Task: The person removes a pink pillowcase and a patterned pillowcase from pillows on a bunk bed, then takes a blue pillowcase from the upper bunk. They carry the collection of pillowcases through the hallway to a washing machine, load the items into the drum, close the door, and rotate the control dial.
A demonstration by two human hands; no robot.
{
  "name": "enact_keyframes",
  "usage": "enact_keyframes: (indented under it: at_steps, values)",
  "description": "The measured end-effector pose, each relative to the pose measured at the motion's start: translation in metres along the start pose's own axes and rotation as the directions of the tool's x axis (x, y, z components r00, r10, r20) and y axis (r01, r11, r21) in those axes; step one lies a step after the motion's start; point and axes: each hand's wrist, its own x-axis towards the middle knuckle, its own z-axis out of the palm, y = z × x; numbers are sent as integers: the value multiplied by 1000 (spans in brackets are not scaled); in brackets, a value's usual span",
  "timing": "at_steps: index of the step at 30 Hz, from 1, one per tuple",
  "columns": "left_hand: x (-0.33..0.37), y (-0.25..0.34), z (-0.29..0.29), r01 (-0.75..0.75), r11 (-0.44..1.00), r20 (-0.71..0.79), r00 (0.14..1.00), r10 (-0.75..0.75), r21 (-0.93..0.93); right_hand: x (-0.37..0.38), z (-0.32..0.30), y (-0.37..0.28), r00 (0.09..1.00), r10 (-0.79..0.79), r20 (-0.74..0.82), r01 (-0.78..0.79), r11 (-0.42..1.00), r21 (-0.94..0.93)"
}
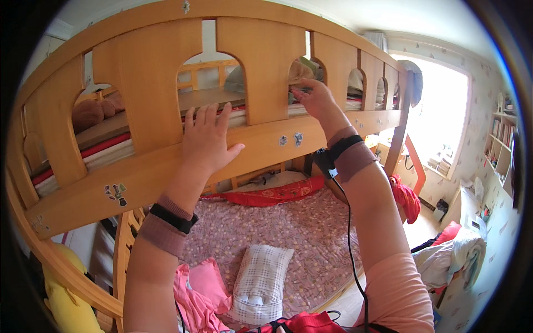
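Note:
Both my arms reach up to the wooden guard rail [266,66] of a bunk bed's upper berth. My left hand [206,139] has its fingers spread, the tips at the lower edge of an arched opening; whether it touches the wood I cannot tell. At the neighbouring opening is my right hand [319,102], fingers apart and slightly bent, with nothing seen in it. Behind the rail lies a mattress with red and white layers [108,150]. A brown plush thing [91,114] and a greenish cushion [234,80] show through the openings.
Below, the lower bed [311,244] carries a checked pillow [261,283], pink cloth [202,294] and a red bedcover [272,194]. A yellow plush toy [66,288] is at left. To the right are a window [433,105], bookshelf [499,136] and draped clothes [452,258]. A cable [351,244] hangs along my right arm.

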Motion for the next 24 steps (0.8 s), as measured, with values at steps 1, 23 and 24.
enact_keyframes:
  at_steps: [1,23,24]
  values:
    - [3,5,0,-7,999,-38,999,6,-36,14,-17,15,994,-55,-94,46,995,-92]
    - [-2,1,9,20,998,-70,997,-25,-62,53,8,-5,907,194,375,-374,781,501]
    - [-2,1,10,16,998,-94,995,-22,-65,54,15,-4,906,191,377,-374,777,507]
